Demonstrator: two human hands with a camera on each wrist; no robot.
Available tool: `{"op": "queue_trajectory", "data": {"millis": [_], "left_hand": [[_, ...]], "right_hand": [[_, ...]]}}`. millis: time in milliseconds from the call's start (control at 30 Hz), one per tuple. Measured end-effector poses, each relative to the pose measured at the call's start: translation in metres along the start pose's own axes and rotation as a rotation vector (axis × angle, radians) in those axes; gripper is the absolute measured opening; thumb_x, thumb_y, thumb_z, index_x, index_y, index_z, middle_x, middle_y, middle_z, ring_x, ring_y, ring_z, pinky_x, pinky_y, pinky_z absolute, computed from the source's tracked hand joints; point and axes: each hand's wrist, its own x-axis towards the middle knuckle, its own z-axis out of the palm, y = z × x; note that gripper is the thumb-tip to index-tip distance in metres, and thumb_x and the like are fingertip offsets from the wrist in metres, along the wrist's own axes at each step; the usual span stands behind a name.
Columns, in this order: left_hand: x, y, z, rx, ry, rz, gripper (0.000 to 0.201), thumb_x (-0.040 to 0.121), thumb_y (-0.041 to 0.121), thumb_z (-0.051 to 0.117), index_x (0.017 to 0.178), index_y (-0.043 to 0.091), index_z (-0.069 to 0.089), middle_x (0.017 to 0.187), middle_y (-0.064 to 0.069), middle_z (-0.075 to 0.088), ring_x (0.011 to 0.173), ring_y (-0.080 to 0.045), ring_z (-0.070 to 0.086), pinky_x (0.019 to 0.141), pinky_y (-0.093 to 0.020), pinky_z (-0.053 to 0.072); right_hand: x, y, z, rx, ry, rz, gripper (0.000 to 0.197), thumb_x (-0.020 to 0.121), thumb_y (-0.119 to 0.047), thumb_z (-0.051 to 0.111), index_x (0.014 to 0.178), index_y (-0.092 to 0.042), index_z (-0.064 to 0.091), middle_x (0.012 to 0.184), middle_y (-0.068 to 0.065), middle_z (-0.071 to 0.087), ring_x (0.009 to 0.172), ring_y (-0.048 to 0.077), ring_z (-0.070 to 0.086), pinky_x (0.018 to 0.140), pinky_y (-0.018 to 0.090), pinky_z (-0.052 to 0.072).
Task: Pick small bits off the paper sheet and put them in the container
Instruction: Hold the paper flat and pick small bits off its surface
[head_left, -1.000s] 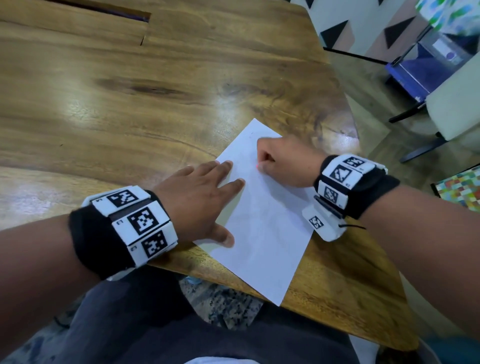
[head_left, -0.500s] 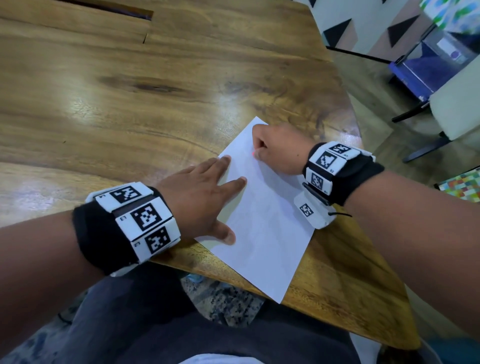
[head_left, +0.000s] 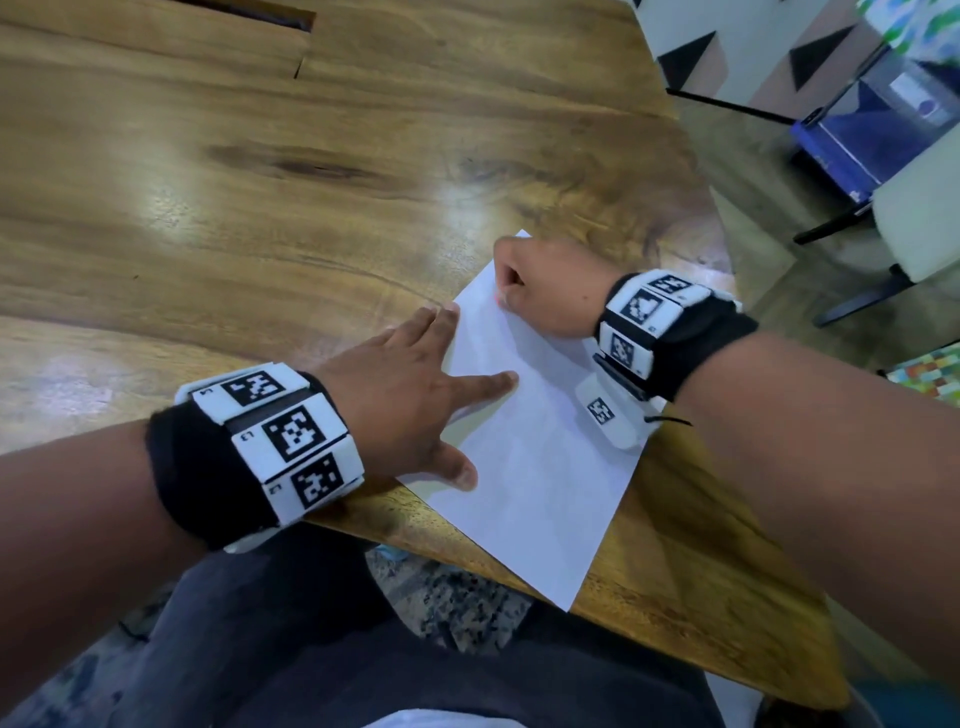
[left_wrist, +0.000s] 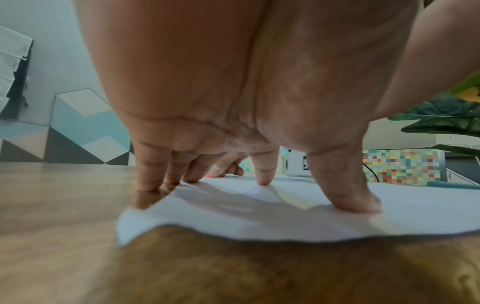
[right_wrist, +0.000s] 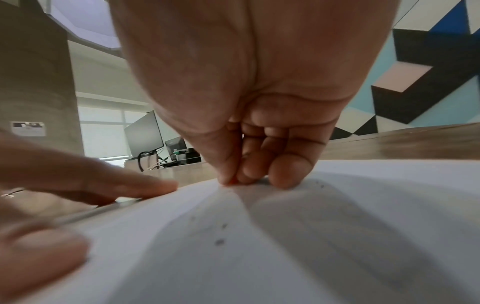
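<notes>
The left hand (head_left: 395, 395) is lying flat with its fingers straight and spread, pressing the left edge of the paper sheet (head_left: 540, 467) onto the wooden table (head_left: 260, 208), holding nothing. The right hand (head_left: 545, 291) is resting curled at the sheet's far corner, its thumb and fingertip pinching a tiny orange bit (right_wrist: 233, 181) against the paper. A few small dark specks (right_wrist: 220, 241) are lying nearer on the sheet, whose near corner is hanging over the table edge

Black wristbands (head_left: 208, 467) with white coded marker tiles, dark trousers (head_left: 311, 649)
</notes>
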Motion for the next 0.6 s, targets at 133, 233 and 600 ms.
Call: {"op": "queue_trajectory", "data": {"millis": [133, 233, 600], "left_hand": [[-0.001, 0.000, 0.000, 0.012, -0.001, -0.008, 0.100, 0.081, 0.084, 0.050, 0.155, 0.057, -0.012, 0.166, -0.022, -0.026, 0.155, -0.036, -0.020, 0.126, -0.049, 0.006], [0.000, 0.001, 0.000, 0.013, 0.008, -0.006, 0.100, 0.081, 0.084, 0.051, 0.155, 0.056, -0.011, 0.166, -0.023, -0.026, 0.156, -0.037, -0.019, 0.127, -0.049, 0.006], [0.000, 0.000, 0.000, 0.038, 0.001, -0.006, 0.100, 0.081, 0.086, 0.047, 0.155, 0.057, -0.013, 0.166, -0.022, -0.026, 0.155, -0.037, -0.019, 0.125, -0.050, 0.007]], "right_hand": [[0.000, -0.002, -0.003, 0.012, 0.005, -0.007, 0.008, 0.094, -0.021, 0.052, 0.086, -0.021, 0.052, 0.087, 0.000, 0.062, 0.085, 0.025, 0.060, 0.068, 0.035, 0.047], [-0.024, -0.005, 0.000, -0.028, -0.096, -0.111, 0.006, 0.094, -0.023, 0.055, 0.091, -0.018, 0.058, 0.086, -0.004, 0.062, 0.084, 0.020, 0.056, 0.065, 0.031, 0.040], [0.002, -0.007, -0.003, 0.003, -0.002, -0.052, 0.007, 0.095, -0.020, 0.053, 0.088, -0.020, 0.051, 0.084, -0.003, 0.059, 0.087, 0.023, 0.056, 0.067, 0.030, 0.036]]}}
